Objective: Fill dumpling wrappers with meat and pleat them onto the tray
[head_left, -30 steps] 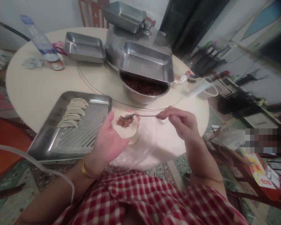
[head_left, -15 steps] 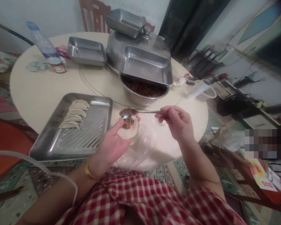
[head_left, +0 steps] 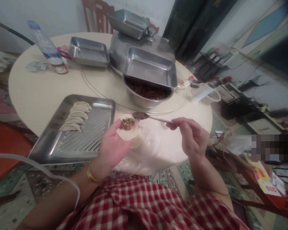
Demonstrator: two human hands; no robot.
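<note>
On the palm and fingers of my left hand (head_left: pixel 114 145) lies a round dumpling wrapper (head_left: pixel 127 135), its rim held by the thumb. A mound of meat filling (head_left: pixel 127 124) with green bits sits on the wrapper. My right hand (head_left: pixel 190 132) is closed round the handle of a metal spoon (head_left: pixel 140 115), whose bowl hovers just right of the wrapper's far edge. Several folded dumplings (head_left: pixel 76 114) lie in a row in a steel tray (head_left: pixel 103 101) to the left. Behind the spoon stands a steel bowl (head_left: pixel 146 102) of dark filling (head_left: pixel 148 92).
A rectangular pan (head_left: pixel 151 65) rests on the bowl's back rim. Behind it are a large lidded pot (head_left: pixel 118 48) with another pan (head_left: pixel 129 24) on top. A further pan (head_left: pixel 90 52), a bottle (head_left: pixel 46 48) and a jar (head_left: pixel 60 67) stand far left; a white basket (head_left: pixel 211 96) stands right.
My right hand has drawn the spoon to the right, off the filling. The filling now shows fully on the wrapper. My left hand has barely moved.
</note>
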